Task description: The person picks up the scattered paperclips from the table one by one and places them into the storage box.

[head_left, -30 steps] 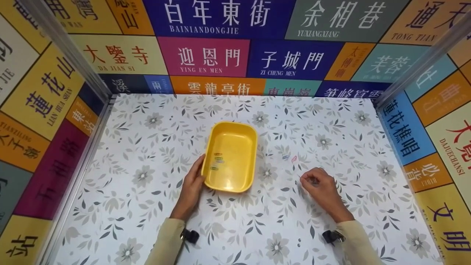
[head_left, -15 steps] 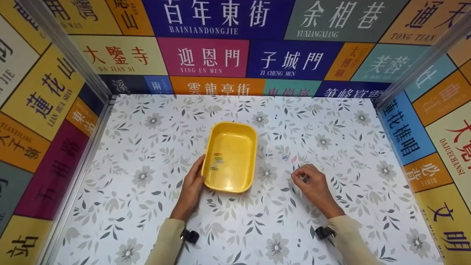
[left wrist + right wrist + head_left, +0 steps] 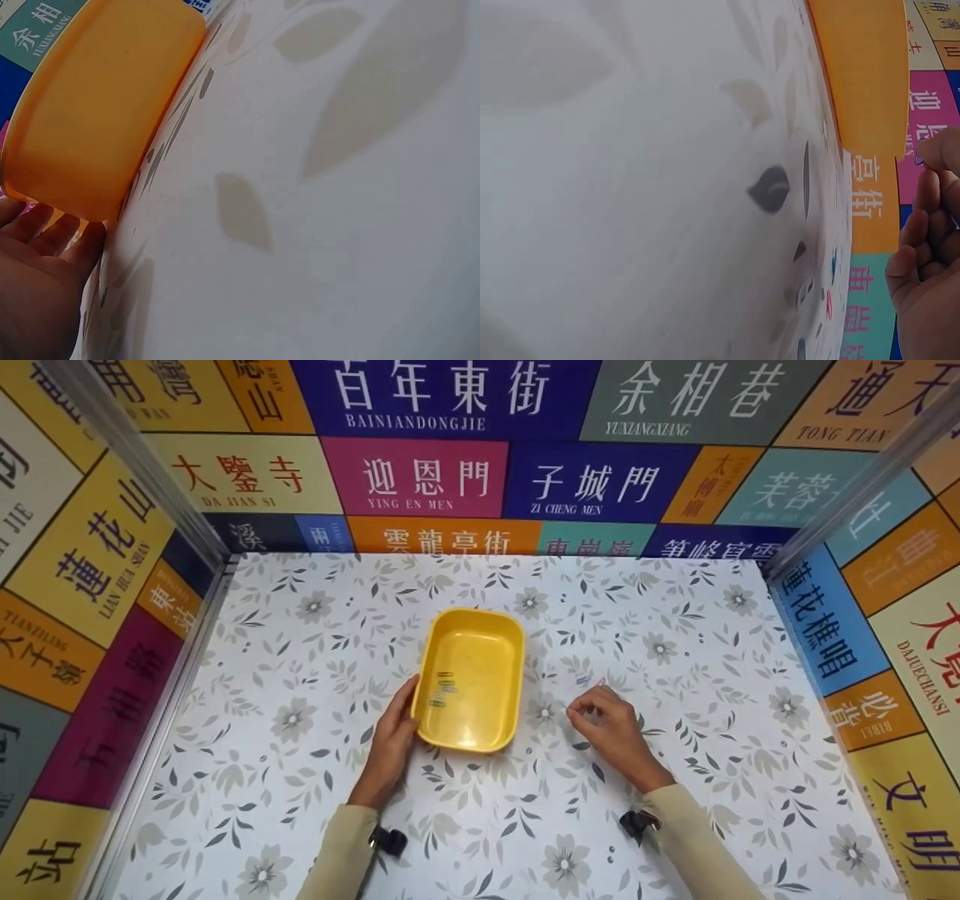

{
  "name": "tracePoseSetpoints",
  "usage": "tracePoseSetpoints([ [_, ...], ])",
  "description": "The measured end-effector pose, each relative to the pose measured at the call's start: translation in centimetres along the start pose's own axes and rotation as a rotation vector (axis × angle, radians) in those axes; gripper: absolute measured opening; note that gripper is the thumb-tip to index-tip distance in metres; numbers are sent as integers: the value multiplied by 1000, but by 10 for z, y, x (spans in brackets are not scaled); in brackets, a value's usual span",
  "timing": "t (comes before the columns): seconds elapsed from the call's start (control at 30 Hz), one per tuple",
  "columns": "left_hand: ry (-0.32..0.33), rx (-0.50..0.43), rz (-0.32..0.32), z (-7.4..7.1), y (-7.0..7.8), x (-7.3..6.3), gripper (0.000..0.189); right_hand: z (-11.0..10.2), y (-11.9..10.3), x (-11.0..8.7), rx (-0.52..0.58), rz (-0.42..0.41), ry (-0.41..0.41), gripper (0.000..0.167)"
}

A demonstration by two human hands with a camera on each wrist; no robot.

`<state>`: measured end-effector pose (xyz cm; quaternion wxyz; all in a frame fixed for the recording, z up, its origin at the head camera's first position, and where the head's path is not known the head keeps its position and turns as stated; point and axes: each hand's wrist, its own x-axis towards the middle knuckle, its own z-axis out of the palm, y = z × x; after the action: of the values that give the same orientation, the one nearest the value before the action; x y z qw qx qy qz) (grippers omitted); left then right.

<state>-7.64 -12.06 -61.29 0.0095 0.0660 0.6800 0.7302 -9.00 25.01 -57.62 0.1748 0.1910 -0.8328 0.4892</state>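
Note:
A yellow plastic tray (image 3: 480,727) stands mid-table, with several small coloured paper clips (image 3: 446,688) lying toward its left side. My left hand (image 3: 391,727) rests against the tray's left wall; in the left wrist view its fingers (image 3: 52,234) touch the orange-looking side. To the right of the tray, my right hand (image 3: 611,727) is raised a little, thumb and forefinger brought together. The right wrist view shows a small bluish wire paper clip (image 3: 919,160) pinched at those fingertips, mostly covered by them.
Beyond the right hand lie a blue paper clip (image 3: 583,680) and a red one (image 3: 601,682), partly overlapped by the hand. The table (image 3: 315,810) has a leaf-and-flower cover. Panels with large printed characters (image 3: 427,476) enclose it at the back and both sides.
My right hand has moved left toward the tray with its fingertips pinched, coming to overlap the red clip. The left hand and tray have stayed in place.

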Motion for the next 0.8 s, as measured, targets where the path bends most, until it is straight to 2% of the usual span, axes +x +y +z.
tracePoseSetpoints([
  [0.17,5,-21,-24,0,-1,0,69,10,-14,10,55,24,-7,19],
  [0.33,9,-7,-33,1,0,0,68,20,-22,19,48,7,-16,18],
  [0.63,7,32,-37,0,2,-1,68,42,-8,30,82,-15,-72,19],
  [0.8,12,33,-39,0,3,0,68,49,-10,37,124,-26,-121,18],
])
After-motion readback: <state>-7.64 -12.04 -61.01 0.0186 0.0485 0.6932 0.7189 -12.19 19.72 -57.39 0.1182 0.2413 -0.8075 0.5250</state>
